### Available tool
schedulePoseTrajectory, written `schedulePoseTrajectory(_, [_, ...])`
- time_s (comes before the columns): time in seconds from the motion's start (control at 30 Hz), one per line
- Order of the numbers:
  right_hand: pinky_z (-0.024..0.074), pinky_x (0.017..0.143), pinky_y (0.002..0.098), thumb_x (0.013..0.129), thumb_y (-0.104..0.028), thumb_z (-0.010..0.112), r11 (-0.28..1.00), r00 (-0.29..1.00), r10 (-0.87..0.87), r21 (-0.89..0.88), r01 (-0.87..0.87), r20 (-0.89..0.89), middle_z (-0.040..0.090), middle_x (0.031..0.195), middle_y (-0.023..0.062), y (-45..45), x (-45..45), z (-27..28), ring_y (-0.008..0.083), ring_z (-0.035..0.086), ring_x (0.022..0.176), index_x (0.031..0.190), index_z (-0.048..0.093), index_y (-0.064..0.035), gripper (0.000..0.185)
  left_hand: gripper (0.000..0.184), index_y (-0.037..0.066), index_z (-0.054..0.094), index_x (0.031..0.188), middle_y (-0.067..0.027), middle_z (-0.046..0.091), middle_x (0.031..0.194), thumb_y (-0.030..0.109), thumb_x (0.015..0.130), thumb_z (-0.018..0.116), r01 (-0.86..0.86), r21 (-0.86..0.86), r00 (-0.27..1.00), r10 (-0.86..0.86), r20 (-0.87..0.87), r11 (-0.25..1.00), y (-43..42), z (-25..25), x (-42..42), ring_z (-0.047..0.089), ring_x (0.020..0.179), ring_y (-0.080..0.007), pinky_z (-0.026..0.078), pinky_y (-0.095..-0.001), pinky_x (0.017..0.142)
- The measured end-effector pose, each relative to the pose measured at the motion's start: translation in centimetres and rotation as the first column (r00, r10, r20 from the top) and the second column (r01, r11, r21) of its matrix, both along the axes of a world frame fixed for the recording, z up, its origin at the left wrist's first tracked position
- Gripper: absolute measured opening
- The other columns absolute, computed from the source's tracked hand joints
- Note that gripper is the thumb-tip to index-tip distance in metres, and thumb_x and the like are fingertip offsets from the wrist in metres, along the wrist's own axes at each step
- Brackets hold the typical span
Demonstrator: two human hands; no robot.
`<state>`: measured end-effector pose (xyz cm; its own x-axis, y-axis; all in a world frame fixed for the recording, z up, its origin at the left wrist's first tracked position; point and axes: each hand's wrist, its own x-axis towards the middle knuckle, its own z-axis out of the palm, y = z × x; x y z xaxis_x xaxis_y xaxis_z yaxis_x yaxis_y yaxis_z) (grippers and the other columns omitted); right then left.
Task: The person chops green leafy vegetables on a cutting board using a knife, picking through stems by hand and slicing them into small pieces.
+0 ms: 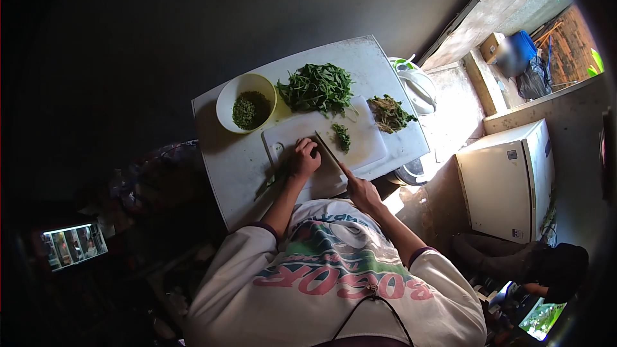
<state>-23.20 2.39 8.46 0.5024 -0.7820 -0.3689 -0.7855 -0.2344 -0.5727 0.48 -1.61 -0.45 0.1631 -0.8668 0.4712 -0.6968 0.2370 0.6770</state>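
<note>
My right hand (364,194) is closed round the handle of a kitchen knife (329,150), its blade slanting up and left over the white cutting board (289,132). Close to the blade, my left hand (306,157) presses down on the board with curled fingers. Green stalks (267,184) trail out beside its wrist; what lies under the fingers is mostly hidden. Right of the blade sits a small heap of chopped greens (341,137). A pile of whole leafy greens (319,88) lies behind the board. To its left stands a pale yellow bowl (225,97) with finely chopped greens inside.
Wilted leaves and stems (390,114) lie at the white table's (222,183) right side. A white fridge (498,177) stands on the right, near another person's leg (508,260). Lit screens glow at lower left (74,246) and lower right (543,319).
</note>
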Motion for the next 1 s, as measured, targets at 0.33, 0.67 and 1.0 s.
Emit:
schedulePoseTrajectory(0.33, [0.0481,0.057,0.0568,0.087,-0.006,0.055,0.996,0.999,0.037,-0.082,-0.038,-0.011,0.066,0.071,0.0228,0.6,-0.6,2.5,0.0450,0.062,0.060,0.160,0.021,-0.0294,0.084,0.021,0.000,0.063,0.085,-0.0155,0.061,0.093,-0.005,0.065,0.061,0.004,0.087,0.999,-0.008,0.046,0.996,0.3,1.6,-0.2,0.058,0.095,-0.0380,0.052,-0.0442,0.082])
schedulePoseTrajectory(0.67, [0.0528,0.065,0.0556,0.091,-0.010,0.052,0.998,0.991,0.065,-0.008,-0.066,-0.116,0.068,0.074,0.0250,0.2,0.8,2.3,0.0435,0.068,0.068,0.161,0.015,-0.0327,0.082,0.023,-0.002,0.061,0.084,-0.0170,0.060,0.094,-0.006,0.062,0.057,-0.001,0.080,1.000,0.000,0.001,0.997,0.1,0.4,-0.1,0.057,0.094,-0.0390,0.051,-0.0452,0.084])
schedulePoseTrajectory(1.0, [0.0512,0.062,0.0551,0.092,-0.010,0.050,0.996,0.998,-0.028,-0.079,0.032,0.051,0.066,0.074,0.0267,-2.4,4.5,-1.0,0.0444,0.067,0.069,0.158,0.019,-0.0397,0.079,0.027,0.000,0.059,0.088,-0.0167,0.057,0.094,-0.005,0.062,0.058,0.014,0.125,0.999,-0.018,0.034,0.992,0.3,0.7,0.2,0.056,0.094,-0.0413,0.050,-0.0475,0.087])
